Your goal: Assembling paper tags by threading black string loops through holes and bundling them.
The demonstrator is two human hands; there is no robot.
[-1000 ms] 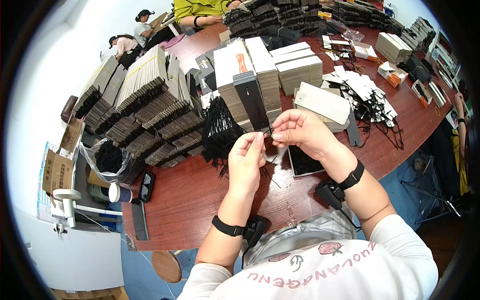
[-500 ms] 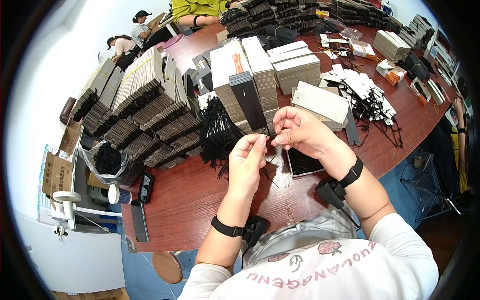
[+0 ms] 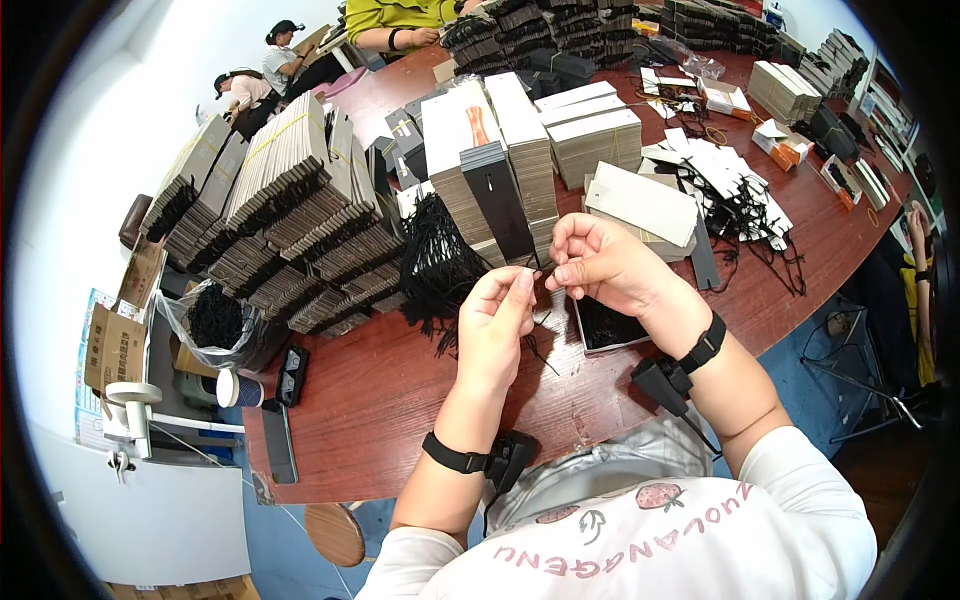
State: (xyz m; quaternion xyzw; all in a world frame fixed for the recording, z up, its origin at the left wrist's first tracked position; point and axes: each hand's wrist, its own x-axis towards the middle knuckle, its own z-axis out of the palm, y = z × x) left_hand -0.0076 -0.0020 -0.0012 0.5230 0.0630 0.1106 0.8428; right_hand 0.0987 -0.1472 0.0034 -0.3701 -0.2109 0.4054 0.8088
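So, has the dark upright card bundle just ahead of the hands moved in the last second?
No, no visible shift either way: the dark upright card bundle stands just as before against the pale card stack.

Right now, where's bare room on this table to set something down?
The bare tabletop between the flat dark slab and your left forearm. Beyond your hands, it's crowded with card stacks and black cords.
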